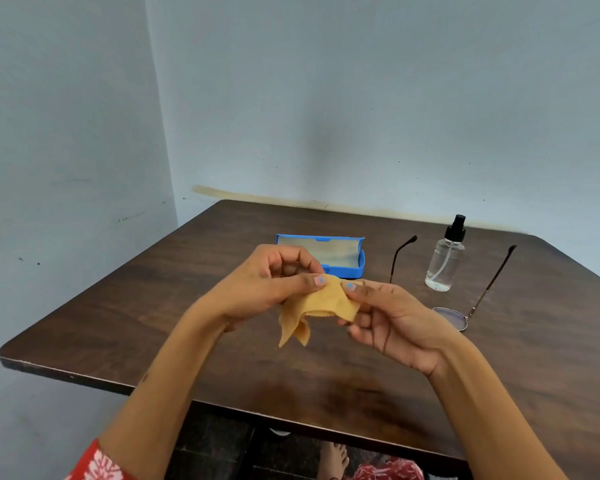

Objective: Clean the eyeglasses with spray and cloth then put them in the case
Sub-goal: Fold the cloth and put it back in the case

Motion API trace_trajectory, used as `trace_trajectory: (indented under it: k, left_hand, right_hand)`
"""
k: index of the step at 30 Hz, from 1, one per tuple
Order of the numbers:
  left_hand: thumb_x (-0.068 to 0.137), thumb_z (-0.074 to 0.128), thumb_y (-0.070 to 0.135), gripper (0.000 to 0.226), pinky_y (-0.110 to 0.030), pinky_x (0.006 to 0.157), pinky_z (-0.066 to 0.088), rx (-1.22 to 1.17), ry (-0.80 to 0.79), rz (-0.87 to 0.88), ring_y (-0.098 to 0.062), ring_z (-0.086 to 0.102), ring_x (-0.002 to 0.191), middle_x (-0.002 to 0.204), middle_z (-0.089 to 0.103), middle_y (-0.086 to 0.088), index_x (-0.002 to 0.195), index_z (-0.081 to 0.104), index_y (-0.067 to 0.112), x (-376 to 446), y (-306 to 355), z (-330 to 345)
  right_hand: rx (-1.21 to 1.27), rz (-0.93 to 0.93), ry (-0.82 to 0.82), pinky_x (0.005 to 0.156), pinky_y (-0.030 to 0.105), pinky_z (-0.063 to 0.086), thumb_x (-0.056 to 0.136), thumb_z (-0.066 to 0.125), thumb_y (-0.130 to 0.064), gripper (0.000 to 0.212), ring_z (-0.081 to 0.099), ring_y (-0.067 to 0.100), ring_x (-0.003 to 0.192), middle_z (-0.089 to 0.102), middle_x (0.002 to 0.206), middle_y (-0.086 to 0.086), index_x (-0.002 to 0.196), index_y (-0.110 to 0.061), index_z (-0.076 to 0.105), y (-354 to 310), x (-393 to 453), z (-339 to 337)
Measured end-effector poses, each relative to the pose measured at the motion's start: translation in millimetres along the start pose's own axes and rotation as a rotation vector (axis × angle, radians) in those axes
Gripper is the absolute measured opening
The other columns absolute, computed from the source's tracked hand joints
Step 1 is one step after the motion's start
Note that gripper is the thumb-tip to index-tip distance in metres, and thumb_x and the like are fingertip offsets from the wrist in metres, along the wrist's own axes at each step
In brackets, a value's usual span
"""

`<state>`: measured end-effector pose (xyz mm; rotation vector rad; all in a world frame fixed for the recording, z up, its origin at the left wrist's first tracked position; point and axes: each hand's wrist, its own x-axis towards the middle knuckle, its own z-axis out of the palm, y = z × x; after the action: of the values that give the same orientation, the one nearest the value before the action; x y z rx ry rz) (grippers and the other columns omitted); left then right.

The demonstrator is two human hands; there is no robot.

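Observation:
A yellow-orange cloth (321,304) hangs between both hands above the middle of the table. My left hand (271,282) pinches its upper left part and my right hand (392,317) pinches its right edge. The eyeglasses (454,315) lie on the table to the right with temples unfolded and pointing away; my right hand hides one lens. A clear spray bottle (445,261) with a black nozzle stands between the temples. Behind my hands a blue case (347,270) lies open, and my left hand partly covers it.
The dark wooden table (153,306) sits in a corner of pale blue walls. Its near edge runs diagonally from left to lower right. A bare foot (335,459) and red patterned clothing show below the table edge.

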<state>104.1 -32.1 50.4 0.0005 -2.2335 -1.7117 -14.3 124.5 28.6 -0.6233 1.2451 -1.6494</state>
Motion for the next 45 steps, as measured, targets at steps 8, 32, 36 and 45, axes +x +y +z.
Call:
trace_trajectory:
  k: [8, 32, 36, 45]
  left_hand:
    - [0.073, 0.072, 0.010, 0.010, -0.017, 0.050, 0.047, 0.129, -0.141, -0.357, -0.006, 0.059, 0.061, 0.073, 0.068, 0.002, 0.082, 0.072, 0.013, -14.9, -8.3, -35.6]
    - [0.073, 0.078, 0.021, 0.016, -0.035, 0.080, 0.053, -0.016, 0.855, -0.484, -0.021, 0.058, 0.086, 0.085, 0.061, -0.002, 0.080, 0.066, 0.013, 96.7, -80.5, -30.9]
    - [0.073, 0.076, 0.031, 0.032, -0.030, 0.062, 0.043, 0.203, 0.902, -0.440, -0.023, 0.060, 0.083, 0.079, 0.065, -0.007, 0.052, 0.056, 0.018, 107.9, -88.2, -23.1]
    - [0.077, 0.072, 0.020, 0.010, -0.023, 0.060, 0.036, 0.469, 0.895, -0.305, -0.012, 0.054, 0.075, 0.084, 0.065, -0.004, 0.069, 0.067, 0.016, 109.8, -100.5, -17.0]
  right_hand:
    - [-0.057, 0.012, 0.204, 0.048, 0.018, 0.054, 0.063, 0.070, -0.006, 0.023, 0.064, 0.010, 0.054, 0.069, 0.070, 0.010, 0.086, 0.001, 0.067, 3.9, 8.4, -10.9]
    - [-0.640, -0.359, 1.209, 0.099, 0.033, 0.032, 0.093, 0.054, -0.025, 0.019, 0.040, 0.024, 0.119, 0.043, 0.128, 0.008, 0.100, -0.009, 0.061, 27.8, 139.5, -1.3]
    - [-0.759, -0.397, 1.250, 0.102, 0.035, 0.029, 0.091, 0.056, -0.025, 0.019, 0.039, 0.024, 0.122, 0.042, 0.128, 0.008, 0.099, -0.009, 0.063, 28.3, 149.4, -11.1]
    - [-0.746, -0.368, 1.183, 0.075, 0.022, 0.033, 0.086, 0.061, -0.013, 0.012, 0.053, 0.023, 0.109, 0.049, 0.121, 0.010, 0.079, -0.006, 0.068, 20.9, 146.6, -29.1]
